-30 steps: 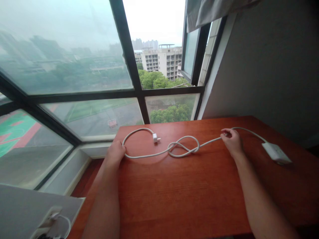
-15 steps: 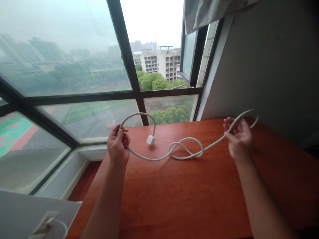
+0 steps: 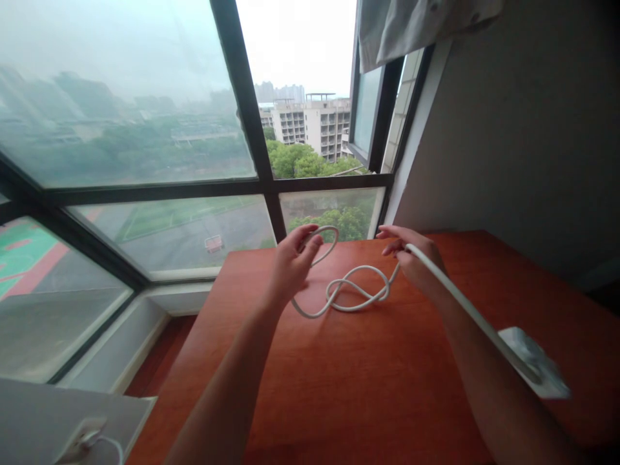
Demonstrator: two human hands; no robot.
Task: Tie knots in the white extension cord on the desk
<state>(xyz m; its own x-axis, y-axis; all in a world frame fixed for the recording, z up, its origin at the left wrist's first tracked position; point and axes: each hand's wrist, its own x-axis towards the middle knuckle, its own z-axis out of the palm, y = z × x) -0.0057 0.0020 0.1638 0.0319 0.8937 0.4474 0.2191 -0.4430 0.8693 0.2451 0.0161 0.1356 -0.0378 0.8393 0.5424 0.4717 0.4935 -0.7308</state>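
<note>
A thick white cable (image 3: 356,309) forms a loose overhand knot above the reddish-brown tabletop (image 3: 310,381). My left hand (image 3: 293,261) is closed around the cable left of the knot, with a small loop rising past the fingertips. The plug on that end is hidden. To the right of the knot, my right hand (image 3: 414,255) holds the cable between thumb and fingers, index finger stretched out. From there the cable runs back over my right forearm to a white block (image 3: 535,361), blurred, at its other end.
Beyond the table stand dark-framed windows (image 3: 271,187), one pane swung outward. A grey curtain (image 3: 411,26) hangs at the top right beside the wall (image 3: 513,129). At the lower left, a socket with a white plug (image 3: 90,439) is set in a pale panel.
Both hands have moved inward, closer to the knot. The cable's right end has swung back toward me, bringing the white block into view. The small plug has gone out of sight near my left hand.
</note>
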